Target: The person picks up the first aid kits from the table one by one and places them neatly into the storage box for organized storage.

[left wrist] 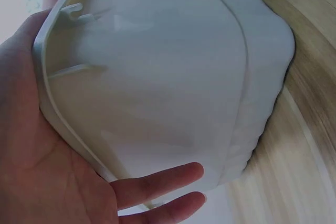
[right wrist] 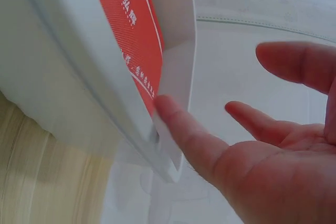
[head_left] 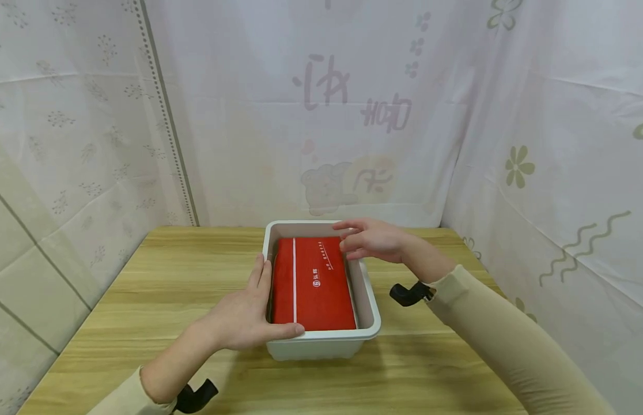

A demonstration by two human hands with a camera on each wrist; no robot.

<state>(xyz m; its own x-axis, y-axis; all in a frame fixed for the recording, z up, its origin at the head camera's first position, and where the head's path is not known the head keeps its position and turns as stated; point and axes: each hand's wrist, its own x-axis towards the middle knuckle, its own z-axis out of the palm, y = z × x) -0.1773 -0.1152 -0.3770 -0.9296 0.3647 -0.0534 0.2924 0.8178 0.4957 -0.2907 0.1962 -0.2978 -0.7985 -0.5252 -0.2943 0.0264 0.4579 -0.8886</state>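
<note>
A white plastic bin (head_left: 321,349) stands on the table, holding a red, flat, rectangular pack (head_left: 321,302) with a white stripe and white lettering. My left hand (head_left: 244,317) rests on the bin's near-left corner, thumb along the near rim and fingers at the left rim. In the left wrist view, two straight fingers of the left hand (left wrist: 58,166) extend beside the bin's outer wall (left wrist: 157,77). Over the bin's far right part is my right hand (head_left: 375,239), fingers loosely spread. The right wrist view shows one fingertip (right wrist: 167,106) right at the red pack's edge (right wrist: 137,51).
The wooden table (head_left: 197,276) extends around the bin on both sides. Pale printed curtains (head_left: 238,115) hang behind the table and along its sides. A black strap piece (head_left: 409,294) sits at the right wrist, and another black piece (head_left: 196,397) at the left.
</note>
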